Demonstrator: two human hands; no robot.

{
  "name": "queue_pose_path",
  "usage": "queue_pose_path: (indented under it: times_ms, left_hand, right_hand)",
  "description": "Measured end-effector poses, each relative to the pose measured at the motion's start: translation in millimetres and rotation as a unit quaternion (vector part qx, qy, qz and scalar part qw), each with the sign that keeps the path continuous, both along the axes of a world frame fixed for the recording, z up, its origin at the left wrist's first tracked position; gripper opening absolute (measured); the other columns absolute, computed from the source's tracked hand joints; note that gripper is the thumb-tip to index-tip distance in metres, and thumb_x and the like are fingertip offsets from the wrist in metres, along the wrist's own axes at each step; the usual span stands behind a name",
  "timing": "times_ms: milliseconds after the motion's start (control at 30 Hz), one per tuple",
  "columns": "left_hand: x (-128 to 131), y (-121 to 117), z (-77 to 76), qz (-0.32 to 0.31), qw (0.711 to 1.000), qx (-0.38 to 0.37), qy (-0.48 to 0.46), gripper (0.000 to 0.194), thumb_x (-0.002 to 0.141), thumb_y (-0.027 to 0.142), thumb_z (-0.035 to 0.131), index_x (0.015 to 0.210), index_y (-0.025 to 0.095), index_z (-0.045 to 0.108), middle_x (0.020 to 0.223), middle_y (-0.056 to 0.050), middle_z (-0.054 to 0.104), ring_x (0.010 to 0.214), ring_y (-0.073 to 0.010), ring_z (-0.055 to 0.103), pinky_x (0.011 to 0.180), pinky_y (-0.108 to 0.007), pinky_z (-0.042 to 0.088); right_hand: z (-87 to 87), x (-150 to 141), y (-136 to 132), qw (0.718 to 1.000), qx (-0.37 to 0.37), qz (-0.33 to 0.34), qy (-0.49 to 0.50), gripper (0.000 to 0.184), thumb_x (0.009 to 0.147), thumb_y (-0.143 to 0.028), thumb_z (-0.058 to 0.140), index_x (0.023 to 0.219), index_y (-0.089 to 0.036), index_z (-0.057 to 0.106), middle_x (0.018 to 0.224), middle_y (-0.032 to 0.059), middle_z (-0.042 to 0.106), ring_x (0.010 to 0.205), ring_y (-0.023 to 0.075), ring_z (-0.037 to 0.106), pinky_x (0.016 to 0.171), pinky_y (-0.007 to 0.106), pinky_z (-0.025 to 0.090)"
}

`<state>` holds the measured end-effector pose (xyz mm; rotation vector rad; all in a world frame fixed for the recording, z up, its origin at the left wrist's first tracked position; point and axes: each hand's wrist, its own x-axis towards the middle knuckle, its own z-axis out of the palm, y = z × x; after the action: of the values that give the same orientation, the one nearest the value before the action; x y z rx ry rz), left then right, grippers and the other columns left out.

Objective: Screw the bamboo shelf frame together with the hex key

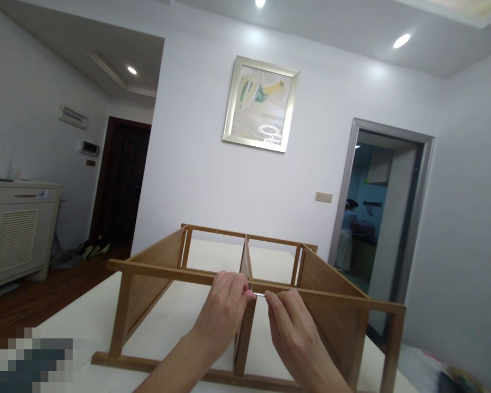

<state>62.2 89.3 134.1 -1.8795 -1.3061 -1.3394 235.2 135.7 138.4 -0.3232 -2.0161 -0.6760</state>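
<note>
A brown wooden shelf frame (175,272) lies on a white-topped table, its panels standing upright between the rails. At the middle of the near upper rail sits a thin, shiny hex key (260,295), its short end turned up toward the rail above the middle panel (244,338). My right hand (290,322) pinches the key's long end between thumb and fingers. My left hand (225,305) is closed against the rail, its thumb and fingertips at the key's bend. The screw under the key is too small to make out.
The white tabletop (77,316) spreads under the frame. Behind it, a framed picture (262,103) hangs on the wall. A pale cabinet (18,234) stands left, near a dark door (120,180). Through the right doorway, a person (347,234) is in another room.
</note>
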Motion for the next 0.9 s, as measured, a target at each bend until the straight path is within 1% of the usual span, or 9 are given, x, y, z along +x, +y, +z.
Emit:
queue_pose_path:
  times_ms: [200,333,467,600,733,833,900]
  left_hand:
    - [-0.8,0.9,-1.4,-0.001,1.0,0.0,-0.001,0.01,0.098,0.016,0.044,0.091,0.022,0.048,0.087,-0.003,0.062,0.083,-0.0208,0.059,0.079,-0.039,0.045]
    - [-1.7,1.8,-2.0,-0.002,1.0,-0.004,0.002,0.01,0.098,0.016,0.043,0.092,0.021,0.048,0.088,-0.003,0.062,0.085,-0.0205,0.059,0.08,-0.039,0.045]
    - [-2.1,2.1,-2.2,-0.008,1.0,0.009,0.006,0.009,0.098,0.016,0.044,0.093,0.021,0.049,0.088,-0.003,0.063,0.086,-0.0204,0.06,0.08,-0.038,0.046]
    - [-0.1,1.9,-2.8,-0.007,0.999,0.039,0.019,0.008,0.097,0.014,0.044,0.096,0.021,0.049,0.089,-0.004,0.063,0.089,-0.0217,0.06,0.083,-0.04,0.045]
    - [1.4,1.5,-3.0,0.001,0.998,0.053,0.022,0.008,0.097,0.015,0.044,0.095,0.021,0.049,0.091,-0.005,0.064,0.088,-0.0218,0.061,0.085,-0.042,0.046]
    - [0.0,1.7,-3.8,0.003,0.998,0.056,0.028,0.007,0.096,0.015,0.044,0.096,0.021,0.049,0.091,-0.006,0.064,0.09,-0.022,0.062,0.087,-0.043,0.047]
    - [-2.3,2.6,-5.4,0.001,0.997,0.062,0.044,0.006,0.095,0.016,0.046,0.098,0.02,0.048,0.094,-0.007,0.065,0.094,-0.0231,0.063,0.09,-0.044,0.047]
  right_hand:
    - [-3.7,0.7,-0.7,1.0,-0.005,-0.014,-0.007,0.035,0.093,-0.005,0.05,0.127,-0.011,0.052,0.085,0.0096,0.058,0.075,0.0197,0.054,0.065,0.033,0.049]
    - [-2.1,1.2,-3.1,1.0,-0.012,-0.013,-0.012,0.029,0.094,-0.006,0.048,0.122,-0.01,0.055,0.085,0.0097,0.057,0.074,0.0189,0.054,0.065,0.032,0.048]
    - [1.7,-0.4,-2.6,1.0,0.002,-0.024,-0.018,0.028,0.095,-0.006,0.045,0.12,-0.013,0.057,0.083,0.0078,0.057,0.073,0.0182,0.052,0.064,0.032,0.046]
    - [7.5,-3.0,-3.1,0.999,-0.01,-0.039,-0.033,0.024,0.095,-0.007,0.042,0.108,-0.014,0.061,0.082,0.0079,0.058,0.073,0.019,0.05,0.067,0.034,0.046]
    - [13.1,-4.6,-4.6,0.999,-0.04,-0.01,-0.017,0.023,0.094,-0.005,0.041,0.098,-0.015,0.061,0.083,0.007,0.058,0.075,0.0183,0.052,0.068,0.033,0.046]
    - [15.1,-5.0,-4.6,0.999,-0.052,0.009,-0.004,0.023,0.094,-0.005,0.04,0.096,-0.016,0.06,0.084,0.0067,0.058,0.075,0.0177,0.053,0.068,0.032,0.046]
    - [15.1,-5.1,-4.0,0.998,-0.057,0.011,-0.002,0.023,0.093,-0.005,0.04,0.097,-0.017,0.059,0.085,0.0068,0.058,0.076,0.0177,0.053,0.069,0.032,0.046]
